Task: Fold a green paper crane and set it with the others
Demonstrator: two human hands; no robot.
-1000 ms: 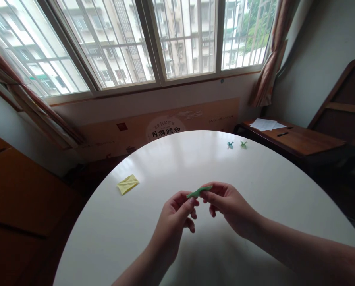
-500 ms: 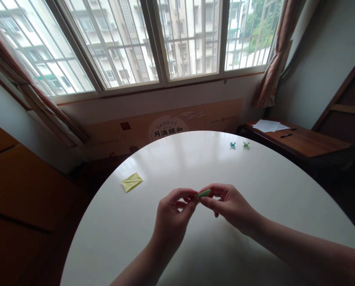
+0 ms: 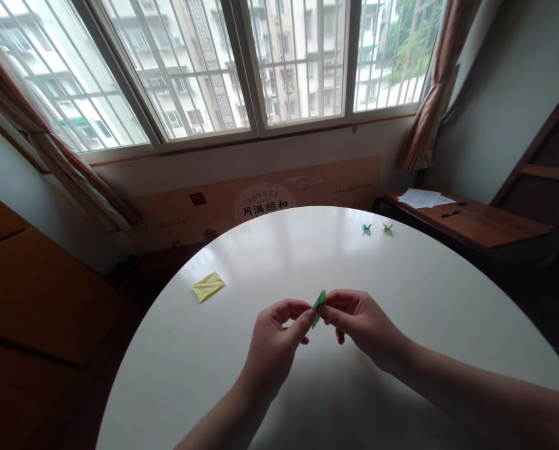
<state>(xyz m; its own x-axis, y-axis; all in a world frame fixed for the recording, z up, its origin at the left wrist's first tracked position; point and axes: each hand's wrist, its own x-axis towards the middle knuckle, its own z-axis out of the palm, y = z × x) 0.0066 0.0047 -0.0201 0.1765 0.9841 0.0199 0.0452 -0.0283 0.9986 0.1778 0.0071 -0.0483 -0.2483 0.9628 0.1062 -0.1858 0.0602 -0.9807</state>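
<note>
Both my hands meet above the round white table [image 3: 214, 362], pinching a small folded green paper [image 3: 319, 302] between them. My left hand [image 3: 272, 350] grips its lower end with thumb and forefinger. My right hand [image 3: 359, 322] pinches its upper end from the right. The paper stands tilted, nearly upright, and most of it is hidden by my fingertips.
A folded yellow paper [image 3: 207, 286] lies on the table at the left. A blue paper crane [image 3: 366, 229] and a green paper crane [image 3: 387, 229] sit near the far right edge. A wooden side table [image 3: 486, 226] with white sheets [image 3: 423, 197] and a pen [image 3: 449, 214] stands at the right.
The green paper has turned from lying nearly level between my fingers to a steep tilt. My hands have stayed close together over the same spot.
</note>
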